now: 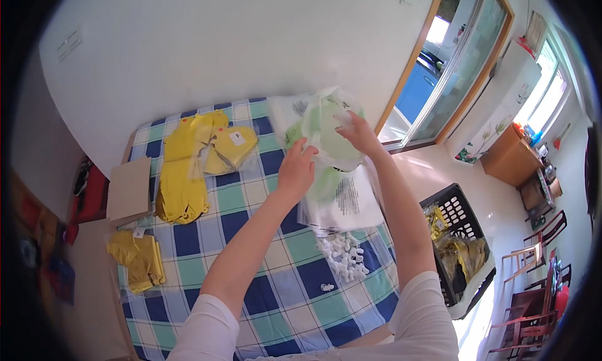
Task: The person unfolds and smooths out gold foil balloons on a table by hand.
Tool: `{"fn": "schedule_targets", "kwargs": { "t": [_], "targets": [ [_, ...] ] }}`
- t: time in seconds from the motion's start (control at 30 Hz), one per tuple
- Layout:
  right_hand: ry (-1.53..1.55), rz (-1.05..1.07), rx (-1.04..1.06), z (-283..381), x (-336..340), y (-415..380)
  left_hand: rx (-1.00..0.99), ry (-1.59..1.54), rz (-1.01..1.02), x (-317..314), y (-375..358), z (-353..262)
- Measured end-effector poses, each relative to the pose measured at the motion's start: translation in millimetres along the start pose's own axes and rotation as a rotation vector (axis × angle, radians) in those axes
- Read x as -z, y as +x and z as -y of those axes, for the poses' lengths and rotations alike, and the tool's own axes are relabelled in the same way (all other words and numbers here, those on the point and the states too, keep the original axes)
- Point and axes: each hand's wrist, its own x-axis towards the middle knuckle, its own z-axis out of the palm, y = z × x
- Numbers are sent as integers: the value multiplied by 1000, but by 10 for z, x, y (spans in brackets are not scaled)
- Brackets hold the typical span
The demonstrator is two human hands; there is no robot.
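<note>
A clear plastic bag with a pale green item inside point(335, 132) is spread between my two hands over the far right part of the table. My left hand point(298, 168) has its fingers curled at the near left edge of the bag. At the upper right, my right hand point(360, 135) pinches the bag's film between thumb and fingers. Beneath lies a stack of clear printed bags point(348, 201), partly covered by the green one. Close to the stack's near edge is a heap of small white pieces point(345, 255), with one small white piece point(327, 287) apart from it.
The table bears a checked cloth point(263, 286). Yellow foil packs point(185, 173) lie at the left, another folded gold pack point(137, 259) nearer, beside a cardboard piece point(129, 188). A black crate point(461, 217) with gold packs stands right of the table. A wall rises behind.
</note>
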Motion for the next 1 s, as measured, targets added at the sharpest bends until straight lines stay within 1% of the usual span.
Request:
{"fn": "schedule_targets", "kwargs": {
  "t": [0.1,0.2,0.27,0.3,0.37,0.4,0.47,0.5,0.57,0.6,0.7,0.8,0.9,1.0],
  "targets": [
    [132,-40,97,28,-43,10,-6,7,9,51,-31,-59],
    [248,-206,-101,206,-91,43,-8,9,14,109,-105,-86],
    [318,-281,-91,376,-11,86,7,-27,23,217,-206,-115],
    [354,-317,-86,472,21,82,-7,-41,-64,273,-237,-124],
    [416,-297,-51,919,44,-62,-31,-68,-244,397,-291,-166],
    [446,-283,-36,1140,10,-167,-63,-45,-302,564,-319,-301],
    [501,-133,-8,1459,-198,-508,-109,3,-404,991,-468,-661],
    [533,-55,3,1577,-354,-716,-97,30,-303,1073,-624,-682],
    [592,44,-132,1709,-755,-1244,-58,74,-82,1256,-1060,-650],
    [622,90,-193,1760,-955,-1494,74,48,73,1330,-1323,-618],
    [748,97,-329,1679,-1626,-2231,289,-36,382,1338,-2179,-466],
    [778,30,-418,1873,-1876,-2748,440,-258,208,1049,-2903,-320],
    [700,-16,-307,1831,-2033,-3006,406,-156,144,977,-3160,-361],
    [752,58,-349,1742,-2090,-3087,379,-195,86,942,-3232,-389]
  ]
}}
